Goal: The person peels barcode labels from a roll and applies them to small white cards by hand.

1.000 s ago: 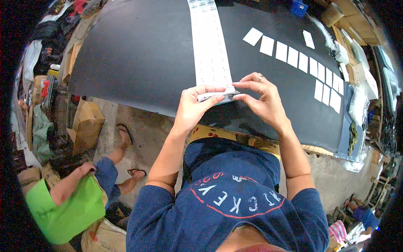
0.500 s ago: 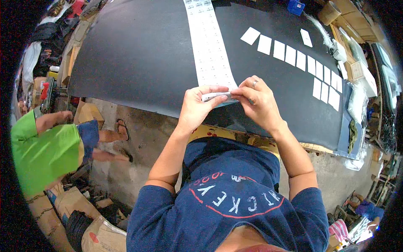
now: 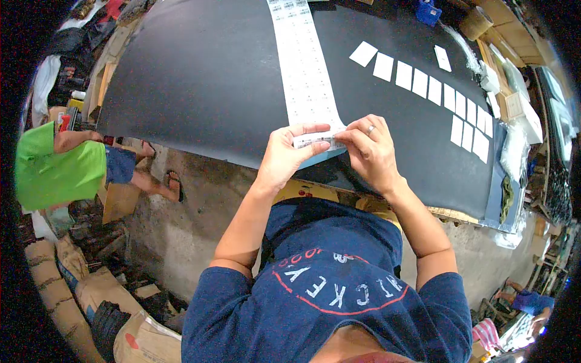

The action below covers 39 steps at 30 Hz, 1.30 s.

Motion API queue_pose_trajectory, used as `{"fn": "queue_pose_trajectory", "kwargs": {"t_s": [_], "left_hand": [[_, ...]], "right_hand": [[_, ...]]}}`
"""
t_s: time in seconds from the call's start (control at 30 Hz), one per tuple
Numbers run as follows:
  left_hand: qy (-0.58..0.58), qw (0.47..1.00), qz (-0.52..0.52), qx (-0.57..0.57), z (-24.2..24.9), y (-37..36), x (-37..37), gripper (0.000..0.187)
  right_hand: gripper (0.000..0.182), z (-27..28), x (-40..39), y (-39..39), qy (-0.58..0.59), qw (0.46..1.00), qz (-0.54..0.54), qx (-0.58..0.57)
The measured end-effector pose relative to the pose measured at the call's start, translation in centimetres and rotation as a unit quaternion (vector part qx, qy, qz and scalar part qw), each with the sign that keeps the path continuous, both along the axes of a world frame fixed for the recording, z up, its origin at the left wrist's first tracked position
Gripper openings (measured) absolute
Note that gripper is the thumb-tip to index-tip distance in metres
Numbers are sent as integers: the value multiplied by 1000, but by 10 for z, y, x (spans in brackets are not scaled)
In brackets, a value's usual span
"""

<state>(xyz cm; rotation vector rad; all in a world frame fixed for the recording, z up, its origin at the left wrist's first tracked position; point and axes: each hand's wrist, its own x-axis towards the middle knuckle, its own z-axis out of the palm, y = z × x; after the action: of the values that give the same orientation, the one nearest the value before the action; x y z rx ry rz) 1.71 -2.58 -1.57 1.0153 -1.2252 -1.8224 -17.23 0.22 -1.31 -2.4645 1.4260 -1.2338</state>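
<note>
Green-shirted co-worker (image 3: pixel 60 169) shifted nearer the black table (image 3: pixel 193 78), a printed label strip (image 3: pixel 304 66) is pinched by left hand (image 3: pixel 281 158) and right hand (image 3: pixel 376 158), long run intact, white cards (image 3: pixel 419 83) laid out.

A broad black-topped table (image 3: pixel 193 78) is dominating a cluttered workroom, its surface catching a soft sheen, as a stained grey floor (image 3: pixel 218 206) is stretching out below. Brown cardboard cartons (image 3: pixel 106 290) are crowding the lower left, a blue basket (image 3: pixel 428 13) is sitting near a brown roll (image 3: pixel 476 23) at the far right, and bright light is glinting at lower right.
</note>
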Motion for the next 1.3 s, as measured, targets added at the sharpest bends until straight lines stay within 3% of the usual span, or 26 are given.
{"fn": "queue_pose_trajectory", "kwargs": {"t_s": [0.43,1.03,1.13,1.23,1.3], "left_hand": [[-23,999,-32,6,7,0,4,46],[-57,998,0,-6,-6,-4,7,47],[-84,996,-9,-24,-5,-8,10,47],[-68,997,-1,-27,-18,-8,15,48],[-72,997,-7,-31,-19,-9,18,49]], "right_hand": [[25,-1,-9,-3,-15,998,56,-7],[23,-6,-12,16,54,990,56,-119],[27,15,-22,5,23,996,39,-74],[15,35,-47,-34,-74,991,-53,100],[8,37,-73,-78,-130,978,-50,156]]}}
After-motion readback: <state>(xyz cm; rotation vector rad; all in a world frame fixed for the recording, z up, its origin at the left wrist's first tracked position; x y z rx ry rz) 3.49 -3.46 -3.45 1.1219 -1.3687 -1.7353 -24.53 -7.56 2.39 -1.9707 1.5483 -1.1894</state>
